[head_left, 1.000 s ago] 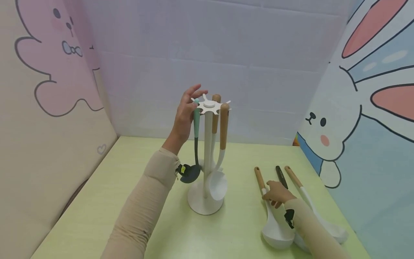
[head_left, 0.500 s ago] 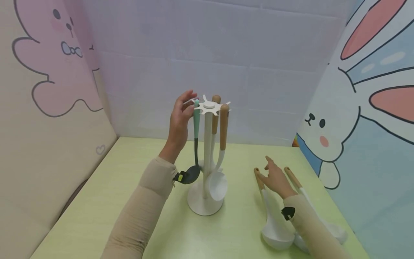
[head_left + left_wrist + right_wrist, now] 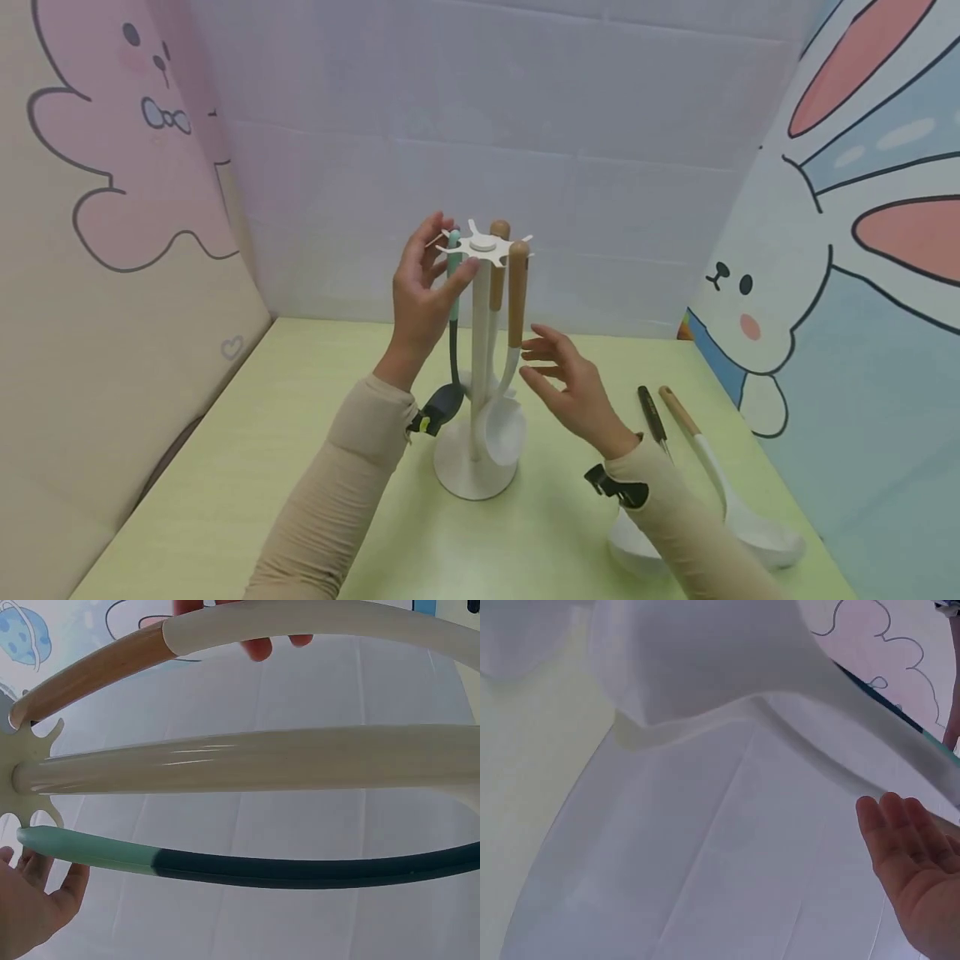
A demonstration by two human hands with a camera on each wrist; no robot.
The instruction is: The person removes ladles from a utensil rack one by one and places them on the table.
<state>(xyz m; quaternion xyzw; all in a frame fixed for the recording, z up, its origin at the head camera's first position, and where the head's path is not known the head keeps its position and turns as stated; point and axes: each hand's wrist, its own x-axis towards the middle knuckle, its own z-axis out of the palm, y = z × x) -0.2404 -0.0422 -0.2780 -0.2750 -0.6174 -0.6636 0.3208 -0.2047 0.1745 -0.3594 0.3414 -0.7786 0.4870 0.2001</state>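
Note:
A white utensil rack (image 3: 480, 342) stands upright with ladles hung around its top. My left hand (image 3: 422, 304) is at the mint-and-black ladle (image 3: 453, 333), fingers behind its handle and thumb reaching toward the post. In the left wrist view, that left hand (image 3: 30, 915) shows past the mint handle; contact is hard to tell. Beside a hanging white ladle (image 3: 505, 429) with a wooden handle, my right hand (image 3: 573, 387) holds its fingers spread and lightly bent, gripping nothing. The right wrist view has this right hand (image 3: 915, 870) beneath the ladle's white neck (image 3: 900, 739).
On the table (image 3: 360, 533), to the right, lie a wooden-handled white ladle (image 3: 761, 533), a black-handled utensil (image 3: 652, 412) and another white ladle (image 3: 633, 542), partly under the right forearm. Another wooden handle (image 3: 497, 287) hangs at the rack's back. Fabric walls (image 3: 487, 108) enclose the table.
My right hand has left the utensils on the table and moved up and left to the hanging white ladle. The left thumb has swung right, from the mint handle toward the post.

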